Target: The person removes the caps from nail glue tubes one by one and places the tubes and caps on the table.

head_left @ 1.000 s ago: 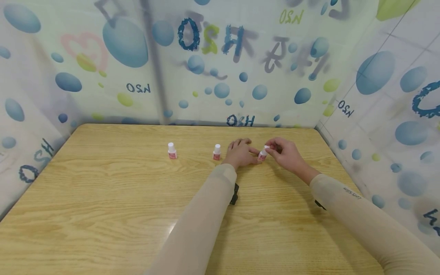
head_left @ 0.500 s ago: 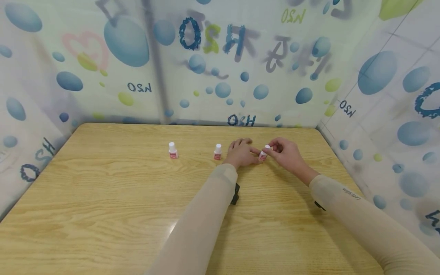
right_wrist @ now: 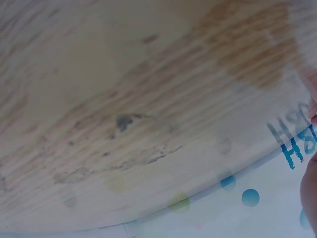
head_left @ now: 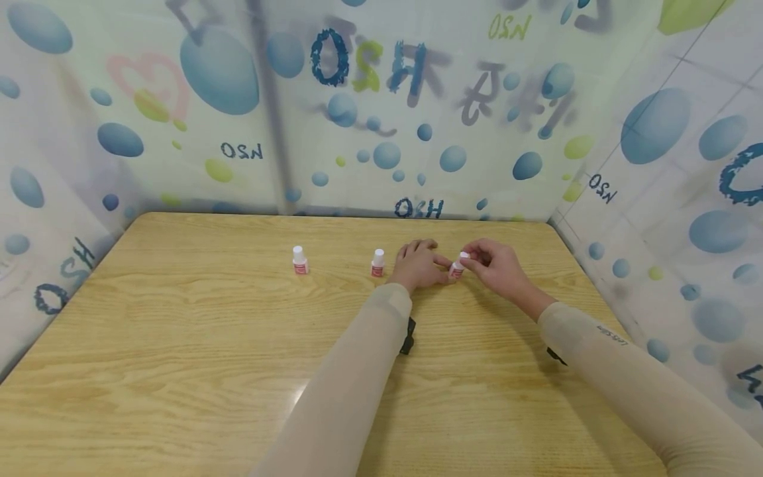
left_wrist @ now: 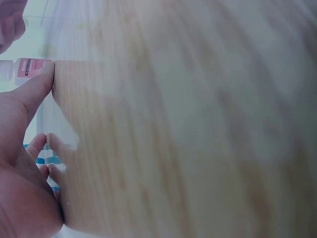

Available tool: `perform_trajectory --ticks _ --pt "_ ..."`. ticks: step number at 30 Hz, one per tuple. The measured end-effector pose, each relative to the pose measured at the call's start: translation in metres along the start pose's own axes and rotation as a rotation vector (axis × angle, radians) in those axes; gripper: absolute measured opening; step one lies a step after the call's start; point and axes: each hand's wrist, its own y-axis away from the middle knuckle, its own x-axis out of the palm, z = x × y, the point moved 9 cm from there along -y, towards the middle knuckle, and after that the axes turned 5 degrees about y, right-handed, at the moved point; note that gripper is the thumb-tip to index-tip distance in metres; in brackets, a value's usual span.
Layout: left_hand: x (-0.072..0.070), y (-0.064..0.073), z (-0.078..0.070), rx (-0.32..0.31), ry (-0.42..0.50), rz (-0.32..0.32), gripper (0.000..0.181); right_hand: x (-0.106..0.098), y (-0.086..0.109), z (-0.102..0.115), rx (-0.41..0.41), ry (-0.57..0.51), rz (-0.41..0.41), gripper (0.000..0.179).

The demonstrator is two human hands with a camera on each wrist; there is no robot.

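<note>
A small white bottle with a pink-red label (head_left: 456, 270) stands on the table between both hands, leaning slightly right in the head view. Thumb and index finger of my left hand (head_left: 415, 266) hold its base, the other fingers spread over the tabletop. My right hand (head_left: 497, 268) pinches the white cap (head_left: 463, 255) from the right between thumb and fingers. In the left wrist view, the thumb overlaps the lower end of the bottle (left_wrist: 30, 67), with the right hand (left_wrist: 10, 25) above. Only the edge of the right hand (right_wrist: 310, 196) shows in the right wrist view; the bottle is hidden there.
Two similar capped bottles stand upright to the left, one (head_left: 378, 264) close beside the left hand and another (head_left: 300, 261) farther left. The wooden table (head_left: 179, 344) ends at a patterned curtain (head_left: 357, 146) behind, with more curtain along both sides.
The right fingertips shift slightly around the cap. The left hand stays at the base, and the other two bottles stay in place.
</note>
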Motion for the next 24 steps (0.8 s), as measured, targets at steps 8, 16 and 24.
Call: perform_trajectory --ticks 8,16,24 --pt "0.002 -0.003 0.0014 0.002 -0.014 -0.007 0.044 0.0014 0.0003 -0.0024 0.033 -0.014 0.046 0.029" --pt "0.0017 -0.0038 0.0009 0.01 0.005 -0.011 0.045 -0.001 -0.0007 -0.0088 0.115 0.019 0.023 0.035" --pt "0.002 -0.0033 0.0028 0.004 0.021 -0.022 0.045 -0.0013 -0.0005 -0.0047 0.095 0.001 0.023 0.027"
